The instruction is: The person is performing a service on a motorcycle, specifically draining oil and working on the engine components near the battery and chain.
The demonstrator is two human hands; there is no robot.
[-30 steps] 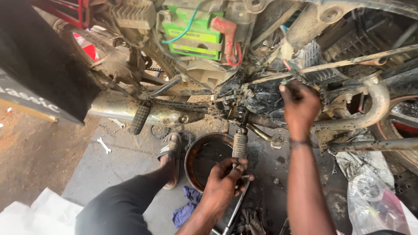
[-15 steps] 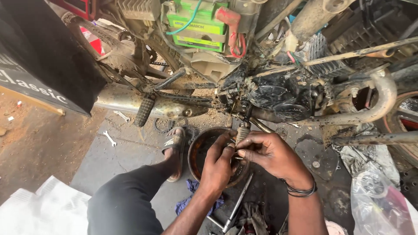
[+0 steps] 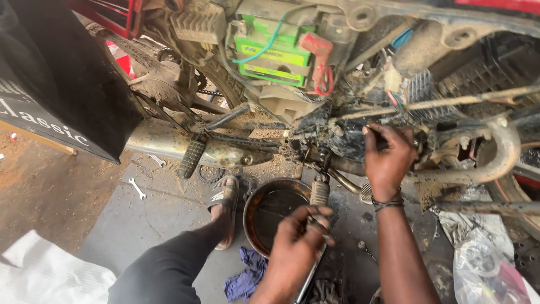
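Observation:
A dirty motorcycle engine fills the upper middle, with a green battery above it. My right hand is up at the engine's side, its fingers curled around a small dark part there. My left hand is lower, just below the ribbed footpeg, pinching a small metal piece at its fingertips. A long metal tool lies under that hand. Beside it sits a round oil pan holding dark oil.
My sandalled foot rests left of the pan, under the chrome exhaust. A small spanner lies on the concrete. A blue rag, loose bolts and plastic bags are on the ground. A black panel stands at left.
My right hand has gone from beside my left hand at the footpeg back up to the engine. My left hand has stayed low, shifting slightly toward me.

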